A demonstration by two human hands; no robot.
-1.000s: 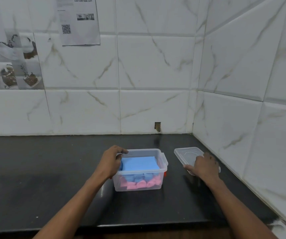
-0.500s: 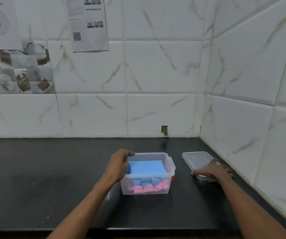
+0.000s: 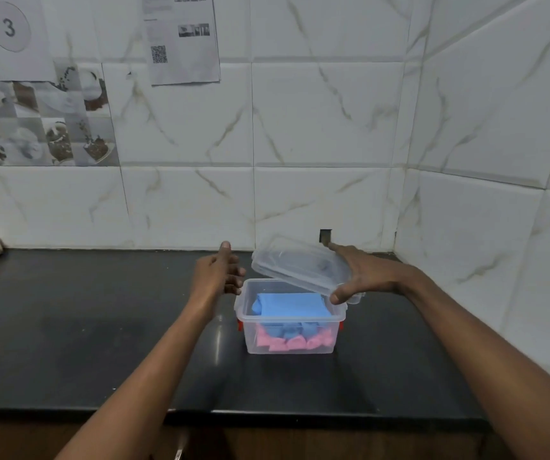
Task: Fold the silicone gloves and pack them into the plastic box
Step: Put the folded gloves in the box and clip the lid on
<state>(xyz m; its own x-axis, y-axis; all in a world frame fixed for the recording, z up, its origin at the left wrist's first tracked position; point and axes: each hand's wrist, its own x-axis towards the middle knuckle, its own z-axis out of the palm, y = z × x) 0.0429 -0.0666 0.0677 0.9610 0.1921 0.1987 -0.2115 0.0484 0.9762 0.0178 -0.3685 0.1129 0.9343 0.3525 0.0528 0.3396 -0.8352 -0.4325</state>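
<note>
My right hand (image 3: 371,277) grips the lid (image 3: 295,263), tilted over the box (image 3: 250,343). My left hand (image 3: 219,275) hovers open beside it. The gloves (image 3: 292,305) lie folded inside. I'd level the lid, match the corners, then press evenly.

Kitchen corner: black countertop (image 3: 68,327), marbled white wall tiles (image 3: 326,127), coffee-cup picture tiles (image 3: 44,127), paper sign (image 3: 10,28) with a 3.

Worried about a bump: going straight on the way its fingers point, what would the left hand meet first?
The left hand would likely meet the clear lid, held tilted above the box; depth is unclear.
</note>
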